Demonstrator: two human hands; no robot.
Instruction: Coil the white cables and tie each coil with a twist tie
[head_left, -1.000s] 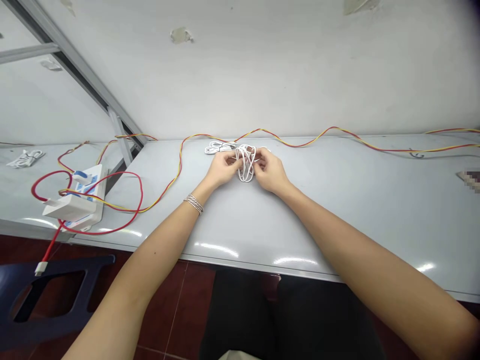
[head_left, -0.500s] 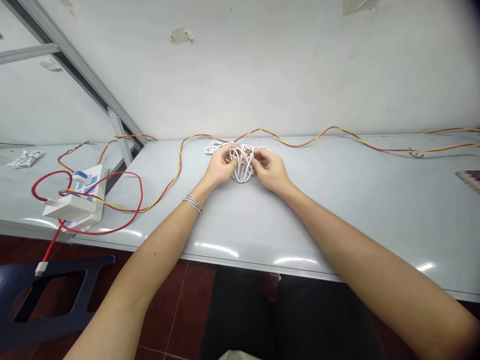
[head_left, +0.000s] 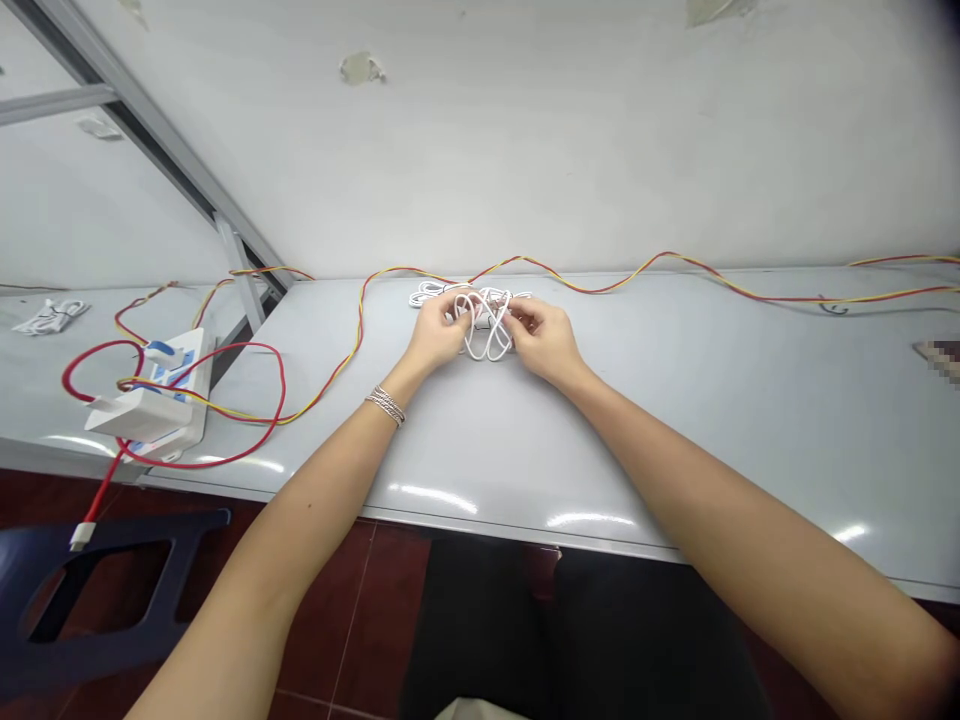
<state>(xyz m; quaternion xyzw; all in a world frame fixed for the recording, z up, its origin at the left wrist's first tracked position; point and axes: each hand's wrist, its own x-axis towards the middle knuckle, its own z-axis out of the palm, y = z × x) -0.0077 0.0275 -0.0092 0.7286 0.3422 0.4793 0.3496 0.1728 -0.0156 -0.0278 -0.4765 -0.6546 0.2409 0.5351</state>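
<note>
A looped white cable (head_left: 497,345) is held between my two hands above the grey table, near its back edge. My left hand (head_left: 441,328) pinches its left loops between thumb and fingers. My right hand (head_left: 541,338) grips the right side of the same cable, with the fingers curled and partly hidden. The loops hang down between the hands, and a thin dark tie crosses their middle. Behind my left fingers lies another white cable bundle (head_left: 429,293) on the table, and more white cable shows just behind the held one.
A twisted red-yellow wire (head_left: 652,262) runs along the wall. On the left, a white power strip (head_left: 196,385) bears a white adapter (head_left: 139,415) and a red cable (head_left: 281,390). A further white cable bundle (head_left: 52,317) lies far left. A blue stool (head_left: 180,570) stands below.
The white cable's loops have turned and spread slightly between my fingers, and the dark tie now shows in the middle. Both hands stay almost in place.
</note>
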